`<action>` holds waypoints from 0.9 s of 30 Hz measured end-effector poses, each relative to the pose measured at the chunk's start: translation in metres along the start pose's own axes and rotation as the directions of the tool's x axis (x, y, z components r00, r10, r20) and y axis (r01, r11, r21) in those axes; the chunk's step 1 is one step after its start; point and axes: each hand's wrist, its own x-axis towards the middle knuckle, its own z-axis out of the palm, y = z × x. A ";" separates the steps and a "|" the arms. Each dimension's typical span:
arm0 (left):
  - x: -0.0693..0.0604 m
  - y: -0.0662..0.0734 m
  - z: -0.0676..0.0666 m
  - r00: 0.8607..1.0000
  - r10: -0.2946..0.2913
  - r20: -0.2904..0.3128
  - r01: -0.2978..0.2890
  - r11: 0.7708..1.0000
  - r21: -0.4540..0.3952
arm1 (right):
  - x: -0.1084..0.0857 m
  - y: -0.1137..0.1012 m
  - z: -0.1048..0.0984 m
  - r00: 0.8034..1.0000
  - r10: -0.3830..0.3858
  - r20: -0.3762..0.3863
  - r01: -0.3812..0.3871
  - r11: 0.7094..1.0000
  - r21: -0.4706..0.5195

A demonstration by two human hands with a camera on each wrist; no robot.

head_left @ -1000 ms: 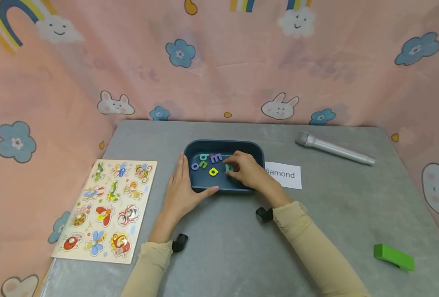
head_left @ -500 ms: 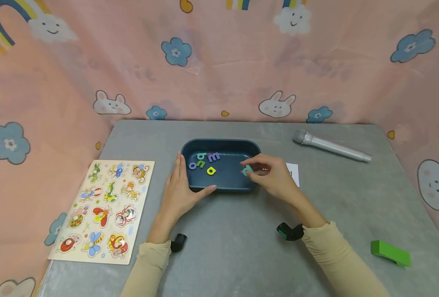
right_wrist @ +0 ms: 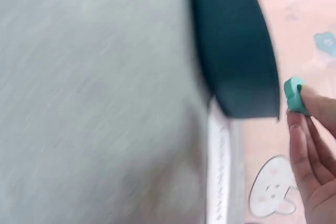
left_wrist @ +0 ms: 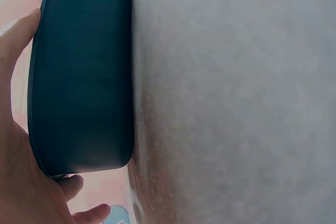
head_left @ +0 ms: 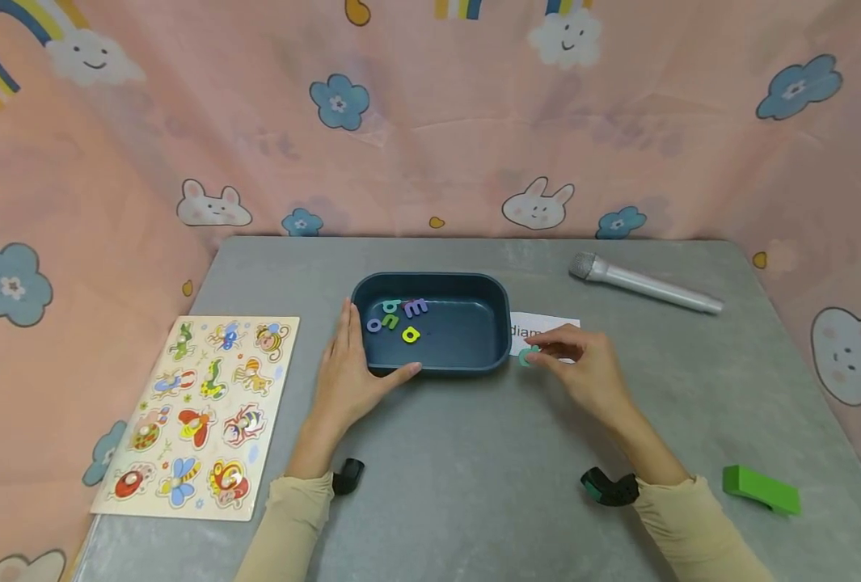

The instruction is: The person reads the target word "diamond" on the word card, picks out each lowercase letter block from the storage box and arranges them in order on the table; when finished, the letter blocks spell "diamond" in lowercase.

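Note:
A dark blue tray [head_left: 466,368] holds several small coloured letters at its left, among them a yellow one [head_left: 411,335] and a purple m [head_left: 415,307]. My left hand [head_left: 350,380] rests against the tray's left end, thumb at the near rim, fingers straight; the left wrist view shows it touching the tray wall [left_wrist: 84,77]. Just right of the tray, my right hand [head_left: 590,372] pinches a teal letter [head_left: 525,356] between thumb and fingertips, over the near edge of a white printed card [head_left: 528,322]. In the right wrist view the teal letter [right_wrist: 295,95] shows in the fingertips.
A wooden board with insect pictures [head_left: 200,416] lies at the left of the grey table [head_left: 474,485]. A silver microphone [head_left: 648,283] lies at the back right, and a green block [head_left: 761,489] at the front right. A printed pink cloth hangs behind the table.
My right hand has moved right, out of the tray, with the teal letter pinched in it. My left hand stays against the tray. The view has shifted slightly.

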 end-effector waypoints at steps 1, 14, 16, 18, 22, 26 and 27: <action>0.000 0.000 0.000 1.000 0.001 0.000 -0.001 1.000 0.001 | -0.001 0.003 -0.001 1.000 0.017 0.005 -0.017 1.000 -0.023; 0.000 0.000 0.000 1.000 -0.010 0.013 0.010 1.000 0.008 | -0.009 0.031 0.011 0.980 0.148 0.135 -0.135 0.985 -0.105; 0.001 0.000 0.001 1.000 -0.008 0.013 0.008 1.000 0.007 | -0.010 0.032 0.013 0.982 0.140 0.126 -0.126 0.985 -0.114; 0.001 0.000 0.001 1.000 -0.008 0.011 0.008 1.000 0.005 | -0.010 0.033 0.014 0.986 0.129 0.110 -0.111 0.982 -0.151; 0.001 0.000 0.001 1.000 -0.009 0.007 0.009 1.000 -0.003 | -0.011 0.033 0.017 0.992 0.102 0.079 -0.080 0.968 -0.238; 0.001 -0.001 0.001 1.000 -0.016 0.008 0.016 1.000 -0.010 | -0.012 0.032 0.018 0.994 0.086 0.069 -0.063 0.957 -0.283; 0.000 -0.001 0.001 1.000 -0.018 0.009 0.018 1.000 -0.010 | -0.012 0.032 0.018 0.994 0.081 0.071 -0.057 0.955 -0.292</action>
